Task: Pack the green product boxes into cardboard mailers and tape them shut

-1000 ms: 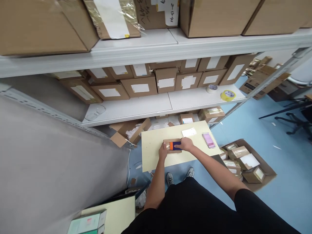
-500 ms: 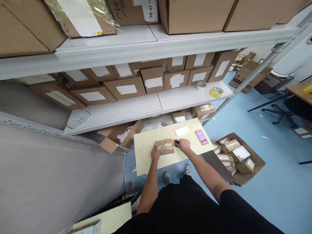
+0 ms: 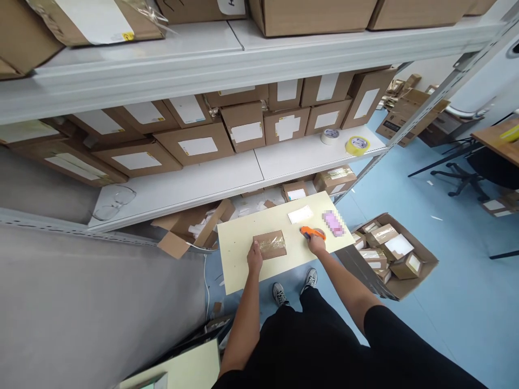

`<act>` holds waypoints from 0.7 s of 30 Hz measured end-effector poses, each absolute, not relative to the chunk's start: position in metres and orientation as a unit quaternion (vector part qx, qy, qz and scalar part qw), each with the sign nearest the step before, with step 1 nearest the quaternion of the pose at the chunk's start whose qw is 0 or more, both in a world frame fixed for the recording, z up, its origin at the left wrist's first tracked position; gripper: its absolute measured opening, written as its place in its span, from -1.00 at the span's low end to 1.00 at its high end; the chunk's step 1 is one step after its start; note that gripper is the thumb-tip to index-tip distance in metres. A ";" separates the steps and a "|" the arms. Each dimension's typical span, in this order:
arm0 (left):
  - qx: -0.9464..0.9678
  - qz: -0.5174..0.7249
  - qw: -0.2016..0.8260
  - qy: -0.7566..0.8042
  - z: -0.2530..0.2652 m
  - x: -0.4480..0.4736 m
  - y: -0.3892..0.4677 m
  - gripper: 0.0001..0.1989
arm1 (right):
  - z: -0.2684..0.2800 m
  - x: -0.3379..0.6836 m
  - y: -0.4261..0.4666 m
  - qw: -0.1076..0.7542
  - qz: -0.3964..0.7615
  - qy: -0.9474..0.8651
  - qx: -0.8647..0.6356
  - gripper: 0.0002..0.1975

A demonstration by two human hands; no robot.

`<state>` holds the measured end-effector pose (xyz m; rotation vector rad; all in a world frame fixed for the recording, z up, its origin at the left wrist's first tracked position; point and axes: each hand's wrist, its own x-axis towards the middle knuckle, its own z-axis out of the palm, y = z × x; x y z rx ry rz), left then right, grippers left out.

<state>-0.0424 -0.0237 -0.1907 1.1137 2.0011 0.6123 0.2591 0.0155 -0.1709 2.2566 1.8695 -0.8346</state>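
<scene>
Left grip clasps the left end of a crosswise, oblong brown cardboard box; right grip, beyond its right end, grasps an orange plastic tape dispenser.

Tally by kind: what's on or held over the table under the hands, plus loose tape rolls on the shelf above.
Box: 1
Tape dispenser: 1
Paper: 1
Pink item, pixelated: 1
Tape rolls: 2
Total: 6
</scene>
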 end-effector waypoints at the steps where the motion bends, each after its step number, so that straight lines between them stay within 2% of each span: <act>1: 0.427 0.255 0.380 0.779 -0.192 -0.043 -0.024 -0.30 | -0.170 0.252 0.013 0.020 -0.285 0.607 0.741 -0.65; 5: 0.383 0.306 0.393 0.778 -0.194 -0.041 -0.025 -0.35 | -0.168 0.197 -0.005 -0.104 -0.360 0.623 0.687 -0.59; 7: 0.361 0.308 0.400 0.784 -0.194 -0.038 -0.022 -0.37 | -0.168 0.169 -0.016 -0.226 -0.476 0.583 0.618 -0.60; 9: 0.343 0.305 0.407 0.790 -0.193 -0.033 -0.019 -0.38 | -0.166 0.153 -0.021 -0.284 -0.522 0.547 0.590 -0.40; 11: 0.335 0.325 0.422 0.778 -0.192 -0.028 -0.018 -0.38 | -0.162 0.154 -0.018 -0.302 -0.555 0.517 0.578 -0.33; 14: 0.334 0.423 0.465 0.702 -0.195 -0.025 -0.023 -0.39 | -0.157 0.175 -0.010 -0.330 -0.602 0.485 0.541 -0.46; 17: 0.357 0.498 0.508 0.606 -0.205 -0.025 -0.034 -0.38 | -0.168 0.197 -0.013 -0.369 -0.607 0.465 0.528 -0.45; 21: 0.361 0.396 0.583 0.611 -0.226 -0.018 -0.050 -0.31 | -0.208 0.203 -0.038 -0.315 -0.572 0.456 0.604 -0.24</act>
